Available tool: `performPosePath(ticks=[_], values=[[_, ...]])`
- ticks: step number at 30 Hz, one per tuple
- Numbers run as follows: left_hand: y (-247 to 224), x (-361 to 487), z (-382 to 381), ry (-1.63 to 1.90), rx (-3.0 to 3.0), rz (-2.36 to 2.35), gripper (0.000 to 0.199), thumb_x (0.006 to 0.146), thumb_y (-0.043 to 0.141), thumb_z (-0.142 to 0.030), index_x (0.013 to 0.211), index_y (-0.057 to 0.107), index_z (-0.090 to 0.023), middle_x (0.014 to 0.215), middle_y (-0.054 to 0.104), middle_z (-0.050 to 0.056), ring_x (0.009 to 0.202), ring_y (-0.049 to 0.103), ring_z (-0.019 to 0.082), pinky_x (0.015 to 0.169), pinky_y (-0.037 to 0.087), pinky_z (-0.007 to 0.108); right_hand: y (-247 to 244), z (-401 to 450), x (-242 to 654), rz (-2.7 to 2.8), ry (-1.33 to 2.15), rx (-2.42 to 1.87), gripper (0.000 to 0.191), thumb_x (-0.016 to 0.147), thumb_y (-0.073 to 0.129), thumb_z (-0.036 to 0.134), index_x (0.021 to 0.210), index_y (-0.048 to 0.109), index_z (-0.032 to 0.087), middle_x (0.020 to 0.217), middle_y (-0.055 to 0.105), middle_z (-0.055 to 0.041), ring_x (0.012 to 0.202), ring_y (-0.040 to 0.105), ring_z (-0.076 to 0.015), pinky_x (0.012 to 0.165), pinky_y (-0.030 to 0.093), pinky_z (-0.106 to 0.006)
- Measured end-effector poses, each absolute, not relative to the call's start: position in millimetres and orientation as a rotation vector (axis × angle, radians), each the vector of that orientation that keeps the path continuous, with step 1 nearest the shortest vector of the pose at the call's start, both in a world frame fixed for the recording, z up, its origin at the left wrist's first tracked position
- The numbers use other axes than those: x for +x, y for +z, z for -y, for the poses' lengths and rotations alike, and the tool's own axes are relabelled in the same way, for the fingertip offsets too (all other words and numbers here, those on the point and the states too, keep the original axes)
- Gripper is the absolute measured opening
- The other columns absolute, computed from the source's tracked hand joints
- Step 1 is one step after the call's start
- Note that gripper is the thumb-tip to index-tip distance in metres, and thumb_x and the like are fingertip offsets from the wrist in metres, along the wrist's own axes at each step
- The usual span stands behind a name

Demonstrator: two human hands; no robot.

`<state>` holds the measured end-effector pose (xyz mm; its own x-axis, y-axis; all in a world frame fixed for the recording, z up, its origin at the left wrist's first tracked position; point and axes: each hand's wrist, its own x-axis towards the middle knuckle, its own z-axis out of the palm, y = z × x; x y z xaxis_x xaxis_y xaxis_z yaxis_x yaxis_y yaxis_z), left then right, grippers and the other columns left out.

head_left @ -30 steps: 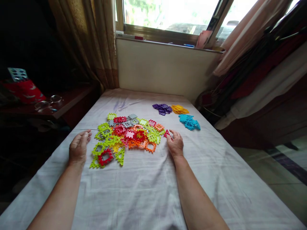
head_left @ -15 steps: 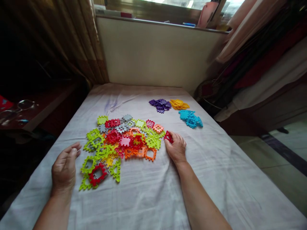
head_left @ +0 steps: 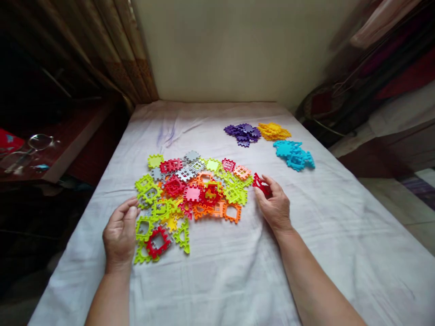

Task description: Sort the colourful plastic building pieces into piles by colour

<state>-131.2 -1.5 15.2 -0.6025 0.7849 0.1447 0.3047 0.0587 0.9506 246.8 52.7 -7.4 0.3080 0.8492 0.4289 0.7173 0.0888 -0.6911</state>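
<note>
In the head view, the left hand and the right hand are well apart, with a mixed pile of notched plastic pieces between them on a pale, wrinkled sheet. The right hand pinches a red piece between thumb and fingers, just beyond the right end of the pile. The left hand is loosely curled at the pile's left edge, near some green pieces; whether it grips anything, I cannot tell. The pile overlaps in green, red, orange, grey, pink and yellow, many of its pieces with cut-out middles. Farther back on the right, three one-colour heaps lie near one another: a purple heap, a yellow heap just to its right, and a blue heap nearer the person. At far left, a pair of glasses lies beside a red pouch, partly cut off by the picture's edge. A brown curtain hangs behind, next to a plain wall.
</note>
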Motion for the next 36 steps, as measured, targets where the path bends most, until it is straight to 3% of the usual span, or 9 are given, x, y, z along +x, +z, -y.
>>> performPosePath(ticks=[4,11,15,20,27,32,36], values=[[16.6,-128.0,2.6,1.528,1.116,-1.925,0.035,0.083,0.062,-0.048,0.106,0.069,-0.023,0.115,0.07,0.005,0.095,0.069,0.021,0.091,0.056,0.036,-5.7,-52.9,245.2,1.431,0.229,-1.615,0.047,0.083,0.062,0.043,0.123,0.064,0.019,0.109,0.073,-0.0102,0.075,0.069,-0.0177,0.075,0.06,-0.035],[11.7,-134.1,-4.2,1.637,1.015,-1.884,0.044,0.076,0.064,-0.051,0.106,0.07,-0.02,0.102,0.072,0.005,0.08,0.068,0.016,0.082,0.058,0.032,-1.6,-52.7,233.3,1.527,0.412,-1.463,0.053,0.083,0.059,0.037,0.133,0.057,0.02,0.112,0.072,-0.009,0.084,0.069,-0.0184,0.073,0.06,-0.032],[10.7,-136.7,-7.6,1.665,0.99,-1.864,0.046,0.072,0.064,-0.052,0.105,0.07,-0.019,0.095,0.072,0.004,0.076,0.068,0.015,0.078,0.058,0.03,1.4,-51.2,224.8,1.703,0.377,-1.396,0.054,0.08,0.058,0.03,0.133,0.058,0.02,0.108,0.073,-0.0077,0.094,0.068,-0.0213,0.085,0.057,-0.037],[10.4,-137.2,-8.9,1.704,0.998,-1.858,0.046,0.068,0.064,-0.052,0.099,0.07,-0.018,0.089,0.072,0.004,0.077,0.068,0.017,0.078,0.058,0.032,-1.4,-51.6,224.0,1.755,0.278,-1.42,0.046,0.081,0.061,0.031,0.126,0.065,0.02,0.108,0.074,-0.0082,0.098,0.066,-0.0239,0.096,0.051,-0.041],[15.0,-142.6,-0.5,1.806,0.826,-1.694,0.035,0.062,0.068,-0.045,0.084,0.068,-0.018,0.084,0.07,0.003,0.08,0.068,0.016,0.086,0.057,0.034,-14.3,-65.4,227.1,1.488,0.44,-1.46,0.032,0.08,0.057,0.025,0.107,0.072,0.02,0.102,0.075,-0.0063,0.092,0.068,-0.0195,0.093,0.053,-0.034],[14.2,-149.0,6.5,1.804,0.821,-1.616,0.031,0.061,0.07,-0.042,0.081,0.067,-0.019,0.093,0.071,0.004,0.085,0.068,0.016,0.086,0.058,0.031,-18.0,-67.4,232.2,1.373,0.591,-1.398,0.031,0.076,0.059,0.025,0.104,0.072,0.022,0.101,0.076,-0.005,0.088,0.071,-0.0186,0.086,0.057,-0.032],[10.9,-150.0,5.1,1.761,0.88,-1.669,0.03,0.063,0.067,-0.042,0.082,0.068,-0.018,0.085,0.071,0.004,0.081,0.07,0.017,0.082,0.059,0.033,-21.0,-55.9,237.3,1.324,0.639,-1.352,0.03,0.075,0.061,0.026,0.103,0.072,0.022,0.1,0.078,-0.0049,0.089,0.074,-0.0185,0.086,0.059,-0.033]])
